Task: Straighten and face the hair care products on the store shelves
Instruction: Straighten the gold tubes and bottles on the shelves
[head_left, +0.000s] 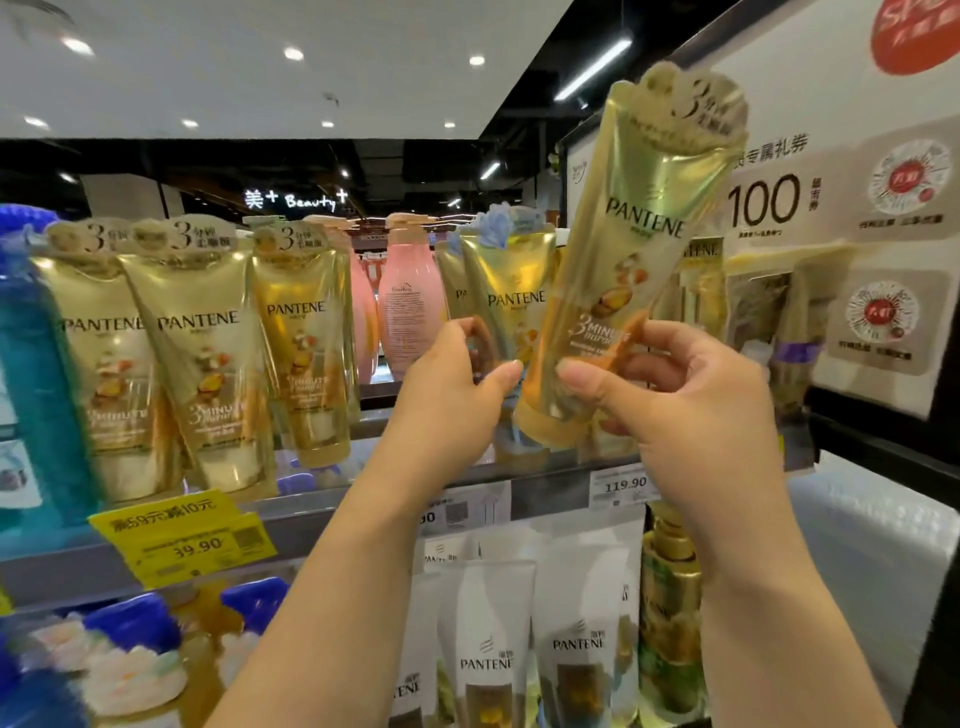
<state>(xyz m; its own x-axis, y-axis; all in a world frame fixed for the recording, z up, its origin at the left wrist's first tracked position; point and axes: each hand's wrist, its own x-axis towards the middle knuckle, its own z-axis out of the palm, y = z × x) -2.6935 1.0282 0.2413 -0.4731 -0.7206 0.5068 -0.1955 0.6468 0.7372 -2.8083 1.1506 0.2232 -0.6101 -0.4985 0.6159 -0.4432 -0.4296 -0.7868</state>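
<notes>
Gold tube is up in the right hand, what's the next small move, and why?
Probably lower the gold Pantene tube upright, cap down, onto the grey shelf, label outward. The right hand holds it tilted above the row, and the left hand is on the gold tube standing behind.

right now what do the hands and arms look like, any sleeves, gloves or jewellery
Both arms are bare from the bottom edge of the view up to the wrists, with no sleeve showing. The left hand and right hand are bare too: no gloves, and no rings, watch or bracelet visible. The nails that show are short and look unpainted.
</notes>
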